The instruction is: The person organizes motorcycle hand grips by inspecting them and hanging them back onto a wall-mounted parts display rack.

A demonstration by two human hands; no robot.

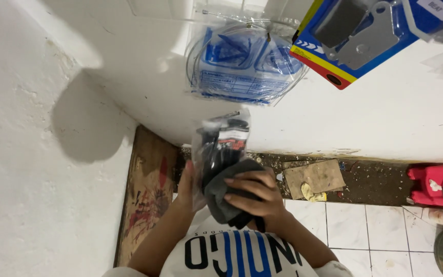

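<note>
While a clear plastic packet [220, 146] with black parts and a red-and-white card inside stands upright at the middle of the view, both hands hold it in front of the white wall [37, 133]. Its long axis runs near to far, the top end pointing away toward the wall and the bottom end sunk into the hands. A dark grey cloth [226, 197] is wrapped over the lower part of the packet. The right hand [255, 197] lies on top of this cloth, fingers curled and pressed together on it, so its grip is clamped on the cloth and, through it, on the packet's lower end. The left hand [186, 187] sits on the packet's left edge, palm against the plastic with fingers behind; its grip looks closed on the packet, though the fingertips are hidden. The packet thus rises just beyond both hands, with the right hand covering more of it. Farther up the wall hangs a clear bag [242, 64] of blue-printed items with a thin coiled cable, and to its right a blue and yellow blister card [355, 38] holding grey metal parts. Low on the left a worn wooden board [147, 195] leans at the wall's foot. To the right lie a scrap of cardboard [316, 177], a red plastic piece [437, 184] and white floor tiles [375, 225].
</note>
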